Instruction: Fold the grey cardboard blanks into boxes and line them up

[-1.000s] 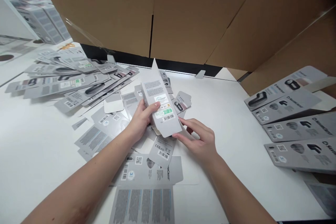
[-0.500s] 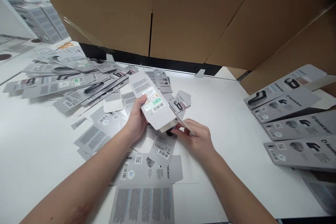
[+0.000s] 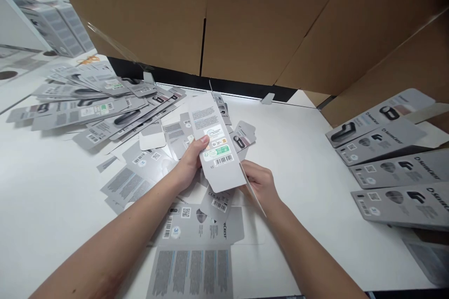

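Okay, grey box [image 3: 221, 142] was tilted over the white table [image 3: 301, 154], before the middle of the cardboard wall [image 3: 245, 18], barcode face showing. Left hand [image 3: 189, 163] was clamped on the box, thumb on the printed face, other fingers mostly hidden behind. Right hand [image 3: 261, 183] was at the box end farther from the wall, just beside a flap [image 3: 253, 190] seen nearly edge-on; fingertips hidden, couldn't tell if they pinched anything. Flat cartons [image 3: 191, 268] lay scattered under the box and out away from the wall. Fanned pile [image 3: 87, 117] of more lay before the wall's left part. Row of grey packs [image 3: 400, 170] sat by its right part; stacked boxes [image 3: 56, 28] stood past its left edge.
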### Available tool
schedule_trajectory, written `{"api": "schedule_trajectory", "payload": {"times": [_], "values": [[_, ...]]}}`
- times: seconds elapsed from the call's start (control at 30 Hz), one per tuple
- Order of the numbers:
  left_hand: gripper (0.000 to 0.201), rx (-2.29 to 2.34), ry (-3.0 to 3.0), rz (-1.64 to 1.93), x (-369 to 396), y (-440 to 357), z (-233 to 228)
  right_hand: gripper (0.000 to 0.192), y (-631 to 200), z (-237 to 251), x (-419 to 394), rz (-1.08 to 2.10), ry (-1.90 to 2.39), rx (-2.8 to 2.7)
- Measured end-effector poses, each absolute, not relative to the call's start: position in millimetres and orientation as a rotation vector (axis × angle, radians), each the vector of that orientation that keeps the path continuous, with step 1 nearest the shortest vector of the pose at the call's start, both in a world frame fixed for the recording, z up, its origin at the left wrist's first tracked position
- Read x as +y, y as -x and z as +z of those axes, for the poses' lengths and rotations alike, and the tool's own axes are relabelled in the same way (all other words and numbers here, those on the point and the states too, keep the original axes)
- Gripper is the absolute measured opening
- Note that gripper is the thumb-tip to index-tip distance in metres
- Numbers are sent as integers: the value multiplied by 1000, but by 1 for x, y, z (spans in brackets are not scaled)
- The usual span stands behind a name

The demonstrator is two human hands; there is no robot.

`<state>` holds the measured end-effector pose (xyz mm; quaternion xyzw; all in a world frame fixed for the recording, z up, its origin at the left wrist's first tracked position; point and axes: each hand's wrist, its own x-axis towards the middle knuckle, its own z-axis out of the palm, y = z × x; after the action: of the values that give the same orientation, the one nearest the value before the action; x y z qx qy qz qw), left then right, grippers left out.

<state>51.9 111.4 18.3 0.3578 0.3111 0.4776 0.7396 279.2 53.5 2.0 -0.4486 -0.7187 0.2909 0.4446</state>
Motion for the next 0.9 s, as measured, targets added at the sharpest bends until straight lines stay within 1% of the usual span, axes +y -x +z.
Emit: {"api": "schedule_trajectory", "payload": {"times": [0.13, 0.27, 0.43, 0.63, 0.9], "values": [[69, 673, -792, 1051, 114, -54, 14, 60, -276, -4, 56, 750, 1138, -1779], [74, 628, -869, 1031, 115, -53, 7, 68, -273, -12, 58, 783, 1107, -1740], [74, 631, -863, 1040, 115, -53, 6, 70, -268, -15, 59, 846, 1062, -1670], [63, 646, -860, 1070, 114, -56, 8, 73, -258, 0, 62, 883, 969, -1615], [73, 627, -868, 1046, 116, -57, 6, 78, -257, 8, 63, 909, 993, -1529]]}}
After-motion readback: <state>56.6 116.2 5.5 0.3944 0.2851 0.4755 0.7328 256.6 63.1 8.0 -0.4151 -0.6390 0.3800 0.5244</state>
